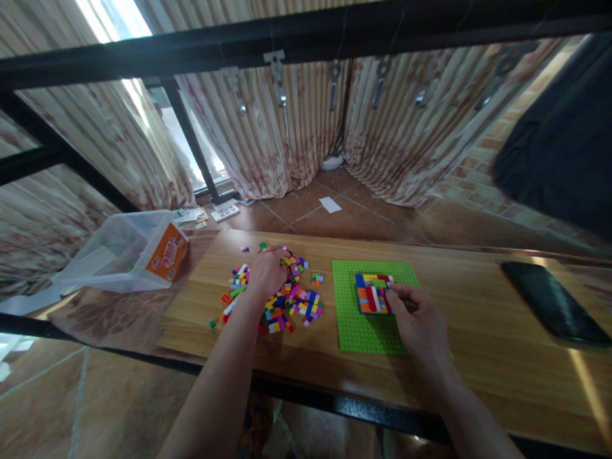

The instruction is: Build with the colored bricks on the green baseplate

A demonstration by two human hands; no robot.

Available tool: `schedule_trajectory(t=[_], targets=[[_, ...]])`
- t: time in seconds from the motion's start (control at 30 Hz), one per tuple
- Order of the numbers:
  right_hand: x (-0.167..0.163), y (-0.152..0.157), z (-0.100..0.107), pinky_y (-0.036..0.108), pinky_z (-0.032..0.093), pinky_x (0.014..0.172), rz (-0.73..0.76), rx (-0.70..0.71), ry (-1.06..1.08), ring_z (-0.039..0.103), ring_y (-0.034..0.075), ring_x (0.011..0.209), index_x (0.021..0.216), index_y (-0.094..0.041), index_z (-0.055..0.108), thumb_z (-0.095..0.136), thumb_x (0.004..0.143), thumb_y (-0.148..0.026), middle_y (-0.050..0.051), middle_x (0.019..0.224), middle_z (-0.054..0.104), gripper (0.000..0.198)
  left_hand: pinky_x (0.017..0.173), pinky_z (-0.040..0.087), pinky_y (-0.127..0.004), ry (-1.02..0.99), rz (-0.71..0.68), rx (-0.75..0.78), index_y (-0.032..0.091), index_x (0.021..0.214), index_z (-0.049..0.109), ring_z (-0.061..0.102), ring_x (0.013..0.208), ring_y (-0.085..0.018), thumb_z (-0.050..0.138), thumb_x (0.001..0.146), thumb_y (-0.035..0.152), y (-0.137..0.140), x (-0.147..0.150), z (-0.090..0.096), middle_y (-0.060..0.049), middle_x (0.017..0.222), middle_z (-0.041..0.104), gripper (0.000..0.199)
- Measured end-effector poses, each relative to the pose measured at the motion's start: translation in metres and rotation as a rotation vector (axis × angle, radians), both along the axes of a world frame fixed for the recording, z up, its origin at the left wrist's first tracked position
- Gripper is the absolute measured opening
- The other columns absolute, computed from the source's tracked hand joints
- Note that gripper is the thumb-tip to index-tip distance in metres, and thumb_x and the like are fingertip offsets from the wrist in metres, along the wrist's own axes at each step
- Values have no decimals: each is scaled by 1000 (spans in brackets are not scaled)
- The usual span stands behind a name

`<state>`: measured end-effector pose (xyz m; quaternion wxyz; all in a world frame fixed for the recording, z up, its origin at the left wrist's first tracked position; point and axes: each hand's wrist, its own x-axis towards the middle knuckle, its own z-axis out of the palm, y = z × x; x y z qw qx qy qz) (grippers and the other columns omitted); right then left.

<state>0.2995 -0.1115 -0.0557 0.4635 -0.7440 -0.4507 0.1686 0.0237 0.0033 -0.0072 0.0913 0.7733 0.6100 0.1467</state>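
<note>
My left hand (270,273) reaches into a loose pile of small coloured toy bricks (291,299) on the left part of the board. Its fingers curl down among the bricks, and the fingertips are partly hidden. My right hand (418,315) is at the right side of a low, multicoloured brick build (373,296), thumb and forefinger closed on its edge. Blue, red, white, yellow and orange bricks make up the build. Beneath it lies a green studded baseplate (347,331). Whether a separate small brick is between my right fingertips is hidden.
A wooden tabletop (306,357) bears everything. Far right lies a black phone (557,303). At the left stands a clear plastic box (119,248) with an orange label. A dark metal bar (306,38) with hanging hooks crosses above, in front of curtains (268,140).
</note>
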Motion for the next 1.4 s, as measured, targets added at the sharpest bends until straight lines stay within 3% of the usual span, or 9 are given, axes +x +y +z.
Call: schedule_trajectory(t=[0.27,0.4,0.6,0.7,0.87,1.03,1.17,1.4], targets=[[-2,-1,4,41,48,85,7,10,3,64,24,87,92,-19,71,58,79,-45,9,95,70,33,96,48,-35,28,1,15,20,98,71,63,104,-24,51,78,9,-4,3,-2,-8,114,67,31],[-2,0,6,39,50,80,0,31,34,64,23,85,90,-18,71,59,78,-45,9,93,70,32,87,49,-32,-1,-18,35,19,89,70,64,92,-22,53,81,18,0,-3,2,-8,97,70,19],[-3,1,6,37,50,77,-12,58,91,63,21,82,91,-17,70,59,79,-44,9,92,70,31,73,49,-27,-439,-133,66,16,93,67,63,79,-17,54,86,31,-3,11,6,-4,87,70,21],[-2,2,7,35,50,74,-28,78,122,63,20,78,89,-17,70,60,79,-42,9,90,69,29,70,49,-26,-650,-227,-13,15,97,67,63,76,-16,54,87,33,-16,36,4,-4,85,70,24],[-1,0,12,35,50,74,-30,166,76,62,19,79,88,-18,69,58,81,-35,7,89,67,22,62,46,-24,-783,-368,-226,15,107,67,60,67,-13,53,87,26,-43,80,-6,-2,79,68,27],[-5,-7,24,35,51,80,190,327,-40,62,18,88,99,-22,68,54,88,-29,7,102,66,19,75,50,-28,-758,-507,-363,18,124,58,65,79,-16,54,87,20,-59,100,-6,-2,88,73,37],[-11,-14,31,33,50,85,419,289,-89,64,18,95,105,-24,67,54,91,-27,6,103,69,20,85,50,-30,-712,-539,-349,18,124,56,67,85,-16,55,86,16,-62,102,1,-1,90,74,38],[-9,-15,30,30,49,79,430,210,-74,65,17,85,95,-23,69,56,89,-29,3,92,71,15,84,52,-30,-732,-524,-307,18,123,55,68,88,-16,55,87,17,-62,103,1,-3,95,74,36]])
